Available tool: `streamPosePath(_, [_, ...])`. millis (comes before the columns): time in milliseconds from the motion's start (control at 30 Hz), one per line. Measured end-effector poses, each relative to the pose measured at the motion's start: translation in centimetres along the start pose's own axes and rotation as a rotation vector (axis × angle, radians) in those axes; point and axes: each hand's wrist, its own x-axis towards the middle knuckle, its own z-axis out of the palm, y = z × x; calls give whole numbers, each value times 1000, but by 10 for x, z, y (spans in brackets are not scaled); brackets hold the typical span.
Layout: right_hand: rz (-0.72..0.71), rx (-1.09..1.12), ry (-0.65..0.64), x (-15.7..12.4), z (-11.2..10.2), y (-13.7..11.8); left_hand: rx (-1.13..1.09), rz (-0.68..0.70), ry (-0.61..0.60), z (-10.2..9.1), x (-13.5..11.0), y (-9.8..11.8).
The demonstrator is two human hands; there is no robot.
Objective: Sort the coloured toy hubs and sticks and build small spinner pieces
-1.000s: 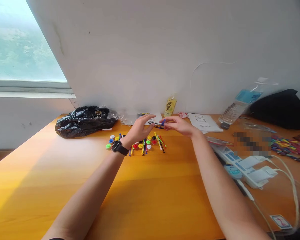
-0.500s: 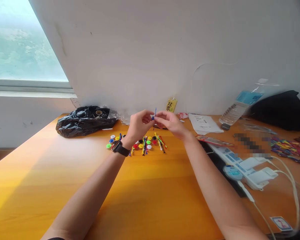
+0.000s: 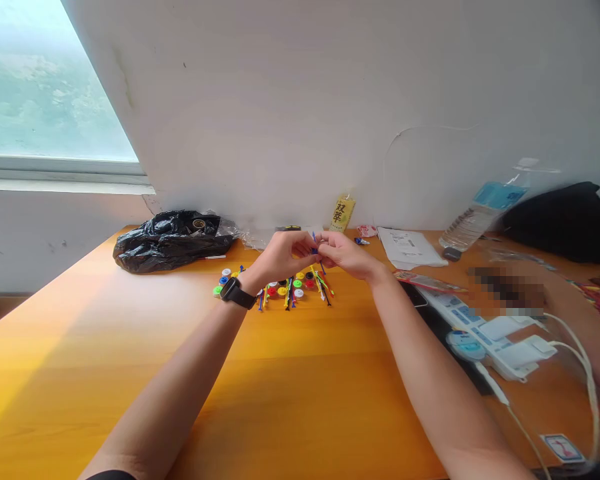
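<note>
The left hand (image 3: 287, 255) and right hand (image 3: 347, 255) are now meeting, each grip pinching the blue stick (image 3: 315, 251), which is leaning from upright over the worktop (image 3: 300, 373); both are sharing one piece.

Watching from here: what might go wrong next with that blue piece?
The thin blue piece sits between the fingertips of the left hand and right hand; it might slip and drop. Small coloured discs lie close by the black watch; a lowered wrist could scatter them.
</note>
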Motion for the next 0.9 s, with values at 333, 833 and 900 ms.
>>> streamPosePath(333, [451,-764,6,15,-16,57,151,-104,-407,26,-14,-22])
streamPosePath(833, [461,-914,-10,15,-8,72,386,40,-380,30,-20,-56])
streamPosePath(900, [445,-938,-5,16,-7,74,361,7,-397,31,-21,-58])
